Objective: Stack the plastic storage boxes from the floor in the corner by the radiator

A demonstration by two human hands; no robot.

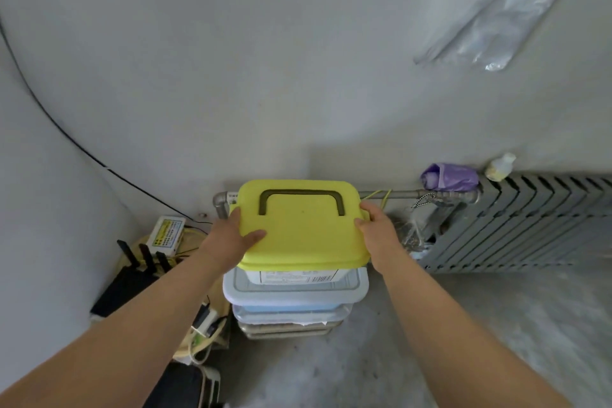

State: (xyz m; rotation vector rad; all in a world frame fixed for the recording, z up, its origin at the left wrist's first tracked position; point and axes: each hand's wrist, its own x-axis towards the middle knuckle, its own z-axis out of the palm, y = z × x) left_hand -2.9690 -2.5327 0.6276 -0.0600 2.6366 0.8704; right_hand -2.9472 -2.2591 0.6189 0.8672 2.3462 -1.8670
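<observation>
Two bare arms reach forward, the left hand (231,235) and right hand (377,228) clasping opposite ends of the yellow-lidded box (304,238), which sits atop the stack of pale boxes (294,295); it is best set down level, edges squared, clear of the radiator pipe (390,194) behind.

A bag (450,177) is lying near a bottle (500,166); a router (132,278) is sitting beside a white box (166,235); a plastic sheet (503,7) is hanging on the wall (265,43).

Soft even daylight; faint shadows; strong fisheye bending at edges.
</observation>
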